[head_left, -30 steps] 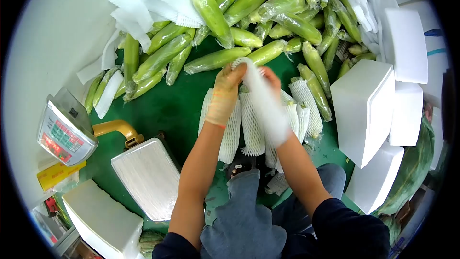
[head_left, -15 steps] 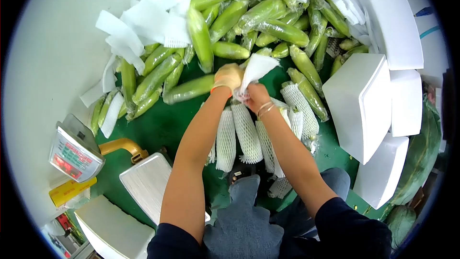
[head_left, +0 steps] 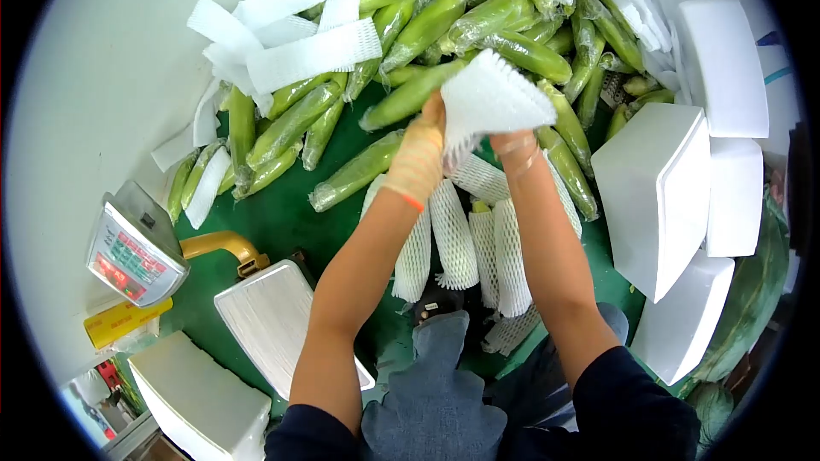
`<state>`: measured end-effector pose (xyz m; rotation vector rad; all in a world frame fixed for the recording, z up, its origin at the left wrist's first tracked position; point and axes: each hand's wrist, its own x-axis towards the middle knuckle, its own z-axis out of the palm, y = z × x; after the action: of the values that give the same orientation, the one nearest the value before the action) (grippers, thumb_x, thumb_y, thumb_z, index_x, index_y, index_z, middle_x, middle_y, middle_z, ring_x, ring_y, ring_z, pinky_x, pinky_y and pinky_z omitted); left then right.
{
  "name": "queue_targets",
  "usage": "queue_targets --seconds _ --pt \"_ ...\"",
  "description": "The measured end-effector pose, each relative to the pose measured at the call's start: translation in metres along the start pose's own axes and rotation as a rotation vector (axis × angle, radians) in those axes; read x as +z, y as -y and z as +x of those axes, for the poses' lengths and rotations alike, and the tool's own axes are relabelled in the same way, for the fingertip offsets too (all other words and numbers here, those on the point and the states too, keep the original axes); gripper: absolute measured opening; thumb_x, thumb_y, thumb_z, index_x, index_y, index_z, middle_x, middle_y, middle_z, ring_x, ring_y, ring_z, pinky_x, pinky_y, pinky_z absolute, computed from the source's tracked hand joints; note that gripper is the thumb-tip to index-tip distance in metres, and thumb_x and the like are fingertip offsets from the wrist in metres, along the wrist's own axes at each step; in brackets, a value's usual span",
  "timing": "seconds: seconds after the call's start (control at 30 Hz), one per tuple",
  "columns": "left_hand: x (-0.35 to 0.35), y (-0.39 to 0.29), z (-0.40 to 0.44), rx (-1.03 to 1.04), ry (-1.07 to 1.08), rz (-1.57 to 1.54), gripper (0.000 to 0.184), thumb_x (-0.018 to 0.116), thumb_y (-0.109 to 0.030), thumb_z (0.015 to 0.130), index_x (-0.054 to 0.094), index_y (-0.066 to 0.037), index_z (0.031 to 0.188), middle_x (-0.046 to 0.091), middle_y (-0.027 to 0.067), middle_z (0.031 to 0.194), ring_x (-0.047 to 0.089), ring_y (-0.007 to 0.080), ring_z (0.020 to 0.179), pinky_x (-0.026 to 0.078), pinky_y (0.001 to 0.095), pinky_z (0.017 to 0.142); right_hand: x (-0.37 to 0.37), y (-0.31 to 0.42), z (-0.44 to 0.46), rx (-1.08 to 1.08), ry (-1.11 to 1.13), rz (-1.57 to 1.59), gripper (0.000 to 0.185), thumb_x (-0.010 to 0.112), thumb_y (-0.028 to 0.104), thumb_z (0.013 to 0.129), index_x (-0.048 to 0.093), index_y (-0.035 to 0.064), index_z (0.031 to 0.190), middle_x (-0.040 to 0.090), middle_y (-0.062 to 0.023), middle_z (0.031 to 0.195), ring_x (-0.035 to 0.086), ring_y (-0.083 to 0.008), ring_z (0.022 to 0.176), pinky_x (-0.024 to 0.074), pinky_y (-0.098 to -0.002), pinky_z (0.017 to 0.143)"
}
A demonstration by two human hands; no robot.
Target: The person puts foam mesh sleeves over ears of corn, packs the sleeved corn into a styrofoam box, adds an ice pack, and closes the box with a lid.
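Note:
My left hand (head_left: 420, 149), in a pale striped glove with an orange cuff, is closed at the left edge of a white foam net sleeve (head_left: 494, 102). My right hand (head_left: 514, 143) meets the sleeve's lower right edge, and the foam hides most of its fingers. A long green vegetable in clear film (head_left: 408, 101) lies slanted just beyond my left fingers; whether they touch it I cannot tell. Another film-wrapped green vegetable (head_left: 354, 172) rests left of my glove. Vegetables in net sleeves (head_left: 453, 239) lie in a row below my hands.
Several wrapped vegetables (head_left: 427, 30) and loose foam sleeves (head_left: 312, 55) are heaped at the back. White foam boxes (head_left: 649, 196) stand at right. A scale display (head_left: 137, 248) and its metal platform (head_left: 269, 316) are at left, above a white box (head_left: 201, 397).
Both hands have risen, and the foam sleeve now spreads wider between them. The vegetable that was blurred by my left hand now lies still. My view has shifted slightly.

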<state>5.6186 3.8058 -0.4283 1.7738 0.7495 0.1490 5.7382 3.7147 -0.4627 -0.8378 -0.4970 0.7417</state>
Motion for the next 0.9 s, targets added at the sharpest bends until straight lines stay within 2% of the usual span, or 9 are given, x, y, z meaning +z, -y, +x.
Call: queue_targets --seconds 0.07,0.23,0.3,0.47,0.53,0.67,0.8,0.87,0.9 --pt "-0.003 -0.028 0.014 -0.689 -0.175 -0.659 0.05 0.053 -0.046 0.083 0.051 -0.012 0.119 0.062 0.0096 0.096 0.057 0.0215 0.078 0.049 0.0323 0.067 -0.012 -0.009 0.016 0.079 0.222 0.449 0.03 0.05 0.024 0.088 0.057 0.0043 0.111 0.06 -0.0139 0.109 0.058 -0.0219 0.099 0.0477 -0.0376 0.084" --pt "-0.012 0.119 0.059 0.193 -0.277 0.835 0.031 0.059 -0.037 0.082 0.058 -0.01 0.095 0.058 0.0045 0.076 0.052 0.0146 0.062 0.043 0.0288 0.055 -0.028 -0.118 0.025 0.334 -0.475 -0.768 0.03 0.064 0.028 0.067 0.059 0.0005 0.058 0.06 -0.0217 0.066 0.061 -0.0314 0.061 0.0477 -0.0376 0.061" --pt "0.005 0.129 0.063 0.05 -0.552 0.2 0.034 0.059 -0.036 0.081 0.059 -0.002 0.081 0.062 0.0103 0.071 0.059 0.0248 0.066 0.045 0.0324 0.058 -0.066 -0.176 0.014 0.367 -0.672 -0.702 0.035 0.065 0.029 0.064 0.054 -0.0023 0.052 0.059 -0.0219 0.062 0.058 -0.0328 0.056 0.0464 -0.0393 0.059" --pt "0.005 0.08 0.049 -0.263 -0.769 0.228 0.043 0.052 -0.045 0.081 0.062 -0.003 0.074 0.063 0.0202 0.074 0.06 0.0376 0.07 0.048 0.0402 0.064 -0.051 -0.124 0.015 0.102 0.176 -1.479 0.024 0.059 0.028 0.08 0.064 0.0053 0.084 0.063 -0.0149 0.076 0.061 -0.0237 0.067 0.0487 -0.0363 0.066" --pt "0.01 0.069 0.039 -0.327 -0.804 0.085 0.038 0.055 -0.04 0.081 0.059 -0.003 0.083 0.064 0.0167 0.079 0.06 0.0346 0.073 0.047 0.0399 0.068 -0.021 -0.096 0.001 0.666 -0.316 0.076 0.035 0.047 0.034 0.091 0.054 0.012 0.116 0.06 -0.0045 0.113 0.056 -0.0226 0.103 0.0463 -0.0381 0.087" --pt "0.007 0.051 -0.002 0.053 -0.936 -0.383 0.036 0.057 -0.031 0.083 0.054 0.003 0.096 0.056 0.0181 0.1 0.053 0.0298 0.088 0.042 0.0391 0.076 0.023 -0.022 -0.039 0.989 -0.132 -0.142 0.04 0.045 0.043 0.088 0.056 0.0103 0.109 0.063 -0.0055 0.099 0.061 -0.0195 0.083 0.0515 -0.0368 0.063" --pt "0.011 0.053 -0.081 0.183 -0.232 -0.411 0.051 0.061 -0.029 0.081 0.046 0.002 0.118 0.054 0.0167 0.11 0.053 0.0253 0.099 0.043 0.0338 0.085 0.075 0.029 -0.095 1.209 -0.264 -0.13 0.04 0.037 0.045 0.09 0.056 0.011 0.099 0.063 -0.0073 0.075 0.056 -0.02 0.051 0.0469 -0.0298 0.045" --pt "0.002 0.044 -0.117 0.035 0.03 -0.765 0.061 0.064 -0.03 0.078 0.04 0.001 0.125 0.053 0.0165 0.113 0.054 0.0257 0.102 0.042 0.0324 0.089 0.046 0.035 -0.102 1.359 0.05 -0.134 0.033 0.043 0.037 0.088 0.057 0.0094 0.098 0.062 -0.0099 0.071 0.058 -0.0257 0.052 0.0475 -0.0338 0.046" --pt "-0.004 0.038 -0.128 -0.231 0.271 -1.196 0.069 0.066 -0.031 0.077 0.036 0.001 0.129 0.052 0.0168 0.116 0.054 0.0266 0.104 0.041 0.0317 0.091 0.056 0.051 -0.087 1.046 0.646 -0.937 0.029 0.046 0.032 0.085 0.056 0.0074 0.097 0.061 -0.0117 0.069 0.059 -0.0289 0.054 0.0478 -0.037 0.047"
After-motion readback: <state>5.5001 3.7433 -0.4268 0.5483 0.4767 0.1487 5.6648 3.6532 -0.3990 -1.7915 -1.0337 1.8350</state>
